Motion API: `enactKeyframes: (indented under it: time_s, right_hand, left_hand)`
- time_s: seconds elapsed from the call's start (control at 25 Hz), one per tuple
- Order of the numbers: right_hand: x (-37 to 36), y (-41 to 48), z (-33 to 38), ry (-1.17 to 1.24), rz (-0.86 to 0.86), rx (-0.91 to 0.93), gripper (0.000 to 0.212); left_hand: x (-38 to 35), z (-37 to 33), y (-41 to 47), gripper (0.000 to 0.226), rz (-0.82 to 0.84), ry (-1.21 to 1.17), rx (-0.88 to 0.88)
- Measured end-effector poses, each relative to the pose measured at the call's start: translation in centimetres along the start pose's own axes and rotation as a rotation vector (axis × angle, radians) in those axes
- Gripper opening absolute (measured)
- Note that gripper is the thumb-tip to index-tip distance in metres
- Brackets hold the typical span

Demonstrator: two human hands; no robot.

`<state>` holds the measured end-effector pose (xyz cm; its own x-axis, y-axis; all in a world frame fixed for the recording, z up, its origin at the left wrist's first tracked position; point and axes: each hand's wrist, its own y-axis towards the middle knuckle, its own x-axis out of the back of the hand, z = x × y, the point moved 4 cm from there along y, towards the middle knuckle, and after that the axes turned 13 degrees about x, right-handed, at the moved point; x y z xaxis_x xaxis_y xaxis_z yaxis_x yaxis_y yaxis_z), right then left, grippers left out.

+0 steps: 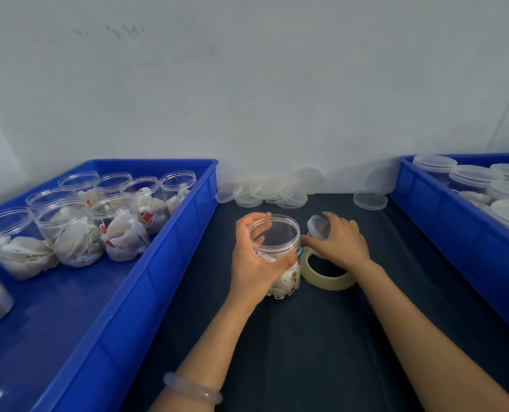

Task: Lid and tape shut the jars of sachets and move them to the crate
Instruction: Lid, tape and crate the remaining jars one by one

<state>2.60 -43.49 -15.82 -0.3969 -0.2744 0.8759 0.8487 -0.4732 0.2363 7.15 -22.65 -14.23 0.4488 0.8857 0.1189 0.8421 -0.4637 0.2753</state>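
Right crate (455, 233) (edge-cropped), lid (317, 226) half-hidden

jar (274, 236): clear, shiny plastic, middle of frame | sachets (283, 281) inside: soft white paper | tape roll (327, 278): smooth, see-through, a bit yellow | crates, left (170, 263) and right (455, 233): bright blue, glossy plastic | table cover (306, 337): dark, matt cloth | wall (247, 84): pale, matt

jar (277, 251): clear, upright, lidless, holds sachets | lid (317, 226): clear, tilted, beside it

pale wall (247, 84); dark table cloth (306, 337), pale bracelet (192, 389)
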Motion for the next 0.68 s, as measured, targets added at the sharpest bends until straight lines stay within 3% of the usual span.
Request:
enactKeyframes:
  time_s: [0.12, 0.28, 0.48, 0.56, 0.68]
  right_hand:
    - [1.0, -0.4, 0.9, 0.154, -0.181, 0.015, 0.077]
    - [3.5, -1.2, 2.7, 0.916, -0.469, -0.012, 0.028]
    - [7.0, -1.7, 6.0, 1.524, -0.634, -0.076, 0.025]
    - [8.0, -1.9, 7.2, 1.607, -0.587, -0.045, 0.025]
    - [7.3, -2.8, 9.3, 1.311, -0.340, 0.067, 0.025]
  left_hand:
    - [0.0, 0.0, 0.0, 0.078, 0.002, 0.000, 0.000]
    - [0.1, -0.1, 0.0, 0.080, 0.004, 0.005, -0.014]
    - [-0.1, -0.3, -0.1, 0.086, 0.024, 0.009, -0.013]
    - [-0.3, -0.5, -0.3, 0.093, 0.043, 0.000, 0.001]
    - [-0.8, -0.7, -0.6, 0.106, 0.069, -0.017, 0.034]
